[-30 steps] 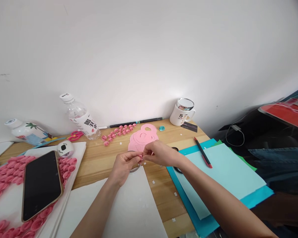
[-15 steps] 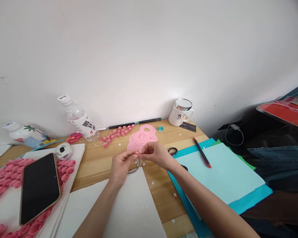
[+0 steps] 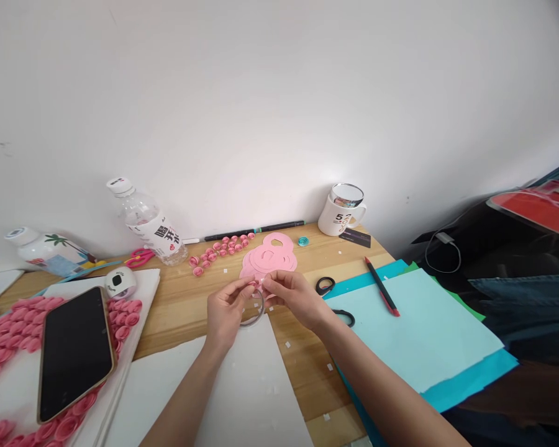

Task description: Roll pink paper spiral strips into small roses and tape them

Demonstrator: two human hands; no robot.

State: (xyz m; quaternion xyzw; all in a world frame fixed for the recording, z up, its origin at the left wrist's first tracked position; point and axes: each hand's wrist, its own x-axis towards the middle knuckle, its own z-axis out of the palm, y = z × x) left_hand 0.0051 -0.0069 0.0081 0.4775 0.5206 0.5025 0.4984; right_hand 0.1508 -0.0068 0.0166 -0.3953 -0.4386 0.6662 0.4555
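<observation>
My left hand (image 3: 226,307) is closed in a pinch on a small pink paper strip (image 3: 255,284), which seems partly curled. Opposite it, the fingertips of my right hand (image 3: 298,298) pinch the same pink paper; fingers hide most of it. Just below, a roll of tape (image 3: 256,320) overlaps the edge of a white board (image 3: 242,372). Beyond my hands lie flat pink paper spirals (image 3: 271,256). Several small rolled pink paper flowers (image 3: 222,249) sit to their left, and a teal paper coil (image 3: 303,241) to their right.
Scissors (image 3: 325,285) lie beside blue paper sheets (image 3: 414,341) topped by a red-black pen (image 3: 381,285). A mug (image 3: 340,214) and bottles (image 3: 156,230) line the wall. At left, a phone (image 3: 77,354) rests on a board of pink flowers (image 3: 23,329).
My right hand has turned slightly and drawn a little right, so its fingertips now sit slightly apart from the left ones. More of the scissors' handles shows. The view has shifted slightly.
</observation>
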